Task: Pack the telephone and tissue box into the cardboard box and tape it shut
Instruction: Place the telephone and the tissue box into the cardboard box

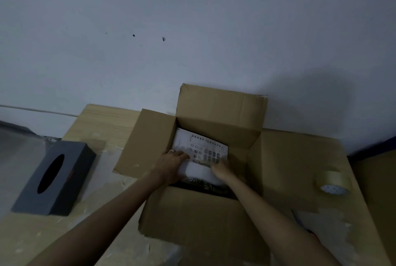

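Both hands reach down into the open cardboard box (pixel 192 212), which stands on the wooden counter (pixel 102 120) against a pale wall (pixel 192 19). The white telephone (pixel 203 147) lies inside the box, tilted, with its keypad facing up and its far end close to the box's back wall. The left hand (pixel 171 164) holds the telephone's left side, with its fingers (pixel 182 155) laid across the top surface beside the buttons and a ring on 1 of them. The right hand (pixel 220 169) holds the near right part, its fingers curled over the edge just below the keypad. The picture is blurred there, so the thumbs cannot be made out.

The box's 4 flaps stand open: the back one upright against the wall, the others spread outward. The dark grey tissue box (pixel 53 177) sits on the counter to the left, well apart from the cardboard box, oval slot up. A roll of tape (pixel 333 182) rests on the right flap.
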Available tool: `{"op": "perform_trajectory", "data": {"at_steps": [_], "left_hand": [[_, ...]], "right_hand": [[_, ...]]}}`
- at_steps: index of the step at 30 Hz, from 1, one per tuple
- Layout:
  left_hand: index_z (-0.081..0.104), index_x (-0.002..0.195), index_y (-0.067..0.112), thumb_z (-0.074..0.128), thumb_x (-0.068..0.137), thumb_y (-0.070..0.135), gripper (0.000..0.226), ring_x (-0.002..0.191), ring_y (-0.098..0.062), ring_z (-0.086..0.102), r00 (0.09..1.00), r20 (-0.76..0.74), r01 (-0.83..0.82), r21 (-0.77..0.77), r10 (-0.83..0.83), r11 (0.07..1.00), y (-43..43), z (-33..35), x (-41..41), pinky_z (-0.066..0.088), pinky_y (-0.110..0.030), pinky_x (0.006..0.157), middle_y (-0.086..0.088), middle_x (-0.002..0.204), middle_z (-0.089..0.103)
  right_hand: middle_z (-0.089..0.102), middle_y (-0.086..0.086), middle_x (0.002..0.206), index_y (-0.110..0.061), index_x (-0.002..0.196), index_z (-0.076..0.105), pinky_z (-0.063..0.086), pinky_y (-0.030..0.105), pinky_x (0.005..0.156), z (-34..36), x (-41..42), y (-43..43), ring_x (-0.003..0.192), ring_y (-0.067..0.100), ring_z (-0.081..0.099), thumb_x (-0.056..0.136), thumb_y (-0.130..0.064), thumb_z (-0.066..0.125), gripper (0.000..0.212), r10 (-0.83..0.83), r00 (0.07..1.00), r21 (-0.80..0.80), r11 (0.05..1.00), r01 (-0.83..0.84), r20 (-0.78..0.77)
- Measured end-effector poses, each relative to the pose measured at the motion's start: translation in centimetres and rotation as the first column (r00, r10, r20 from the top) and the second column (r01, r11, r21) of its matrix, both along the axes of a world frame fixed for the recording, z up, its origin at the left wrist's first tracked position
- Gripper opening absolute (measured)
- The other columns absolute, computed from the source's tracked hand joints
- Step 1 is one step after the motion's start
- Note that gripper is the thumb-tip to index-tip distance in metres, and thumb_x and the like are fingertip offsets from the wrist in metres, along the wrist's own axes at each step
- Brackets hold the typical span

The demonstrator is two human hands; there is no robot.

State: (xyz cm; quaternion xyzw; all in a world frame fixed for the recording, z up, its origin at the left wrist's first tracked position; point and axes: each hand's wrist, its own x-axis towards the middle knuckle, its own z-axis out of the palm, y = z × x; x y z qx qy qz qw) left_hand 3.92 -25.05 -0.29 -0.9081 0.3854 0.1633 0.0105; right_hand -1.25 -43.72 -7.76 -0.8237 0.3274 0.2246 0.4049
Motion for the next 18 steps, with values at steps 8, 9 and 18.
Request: {"op": "perform_trajectory", "data": {"at_steps": [8, 9, 18], "left_hand": [[0.065, 0.110, 0.018, 0.020, 0.073, 0.042, 0.062, 0.098, -0.028, 0.063, 0.985, 0.175, 0.023, -0.221, 0.016, 0.975, 5.9, 3.6, -0.2, 0.044, -0.037, 0.087, -0.002, 0.114, 0.065], [0.068, 0.101, 0.018, 0.030, 0.074, 0.039, 0.051, 0.088, -0.029, 0.067, 0.977, 0.211, 0.030, -0.225, 0.019, 0.974, 6.8, 4.2, -0.2, 0.048, -0.038, 0.080, -0.003, 0.106, 0.068], [0.052, 0.129, 0.023, 0.048, 0.092, 0.032, 0.038, 0.121, -0.024, 0.050, 0.943, 0.133, -0.270, -0.236, 0.306, 0.933, 16.9, 5.7, 0.4, 0.032, -0.037, 0.102, 0.001, 0.137, 0.052]], "right_hand": [[0.027, 0.004, 0.153, -0.013, 0.146, 0.034, 0.034, 0.034, 0.108, 9.9, 1.6, 5.4, 0.137, 0.024, 0.033, 0.098, -0.032, 0.045, 0.052, 0.291, 0.908, -0.115, 0.956, -0.268, 0.302], [0.028, 0.004, 0.153, -0.013, 0.146, 0.033, 0.034, 0.035, 0.109, 10.9, 1.8, 6.3, 0.137, 0.023, 0.034, 0.099, -0.032, 0.045, 0.052, 0.308, 0.895, -0.113, 0.951, -0.287, 0.323], [0.044, 0.007, 0.144, -0.011, 0.140, 0.043, 0.038, 0.033, 0.105, 15.2, 5.4, 17.7, 0.130, 0.022, 0.043, 0.097, -0.023, 0.050, 0.045, 0.491, 0.753, -0.152, 0.866, -0.476, 0.439]]}}
